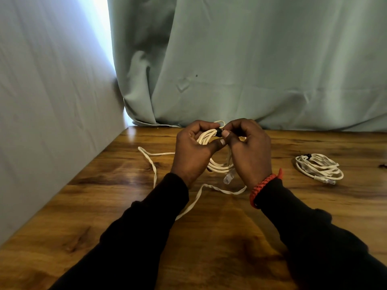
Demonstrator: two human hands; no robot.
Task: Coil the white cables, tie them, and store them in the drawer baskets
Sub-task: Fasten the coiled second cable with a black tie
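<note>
White cable, coiled into a bundle (211,139), sits up in the middle of the frame, held off the wooden table (117,206) between both hands. Left hand (192,151) curls round the loops from the left, thumb stretched across toward the other hand. Right hand (249,147) pinches a black tie (218,132) wrapped round the top of the bundle, fingertips tight on it. Clear plug (228,178) dangles below the hands. Loose flat cable (155,164) trails across the tabletop, looping left and back down toward centre. Over at the right edge, a second coiled cable (319,167) lies flat on the wood, a small dark tie at its top. Red braided bracelet (262,188) on the right wrist, dark sleeves on both arms. Green curtain (251,59) fills the background.
</note>
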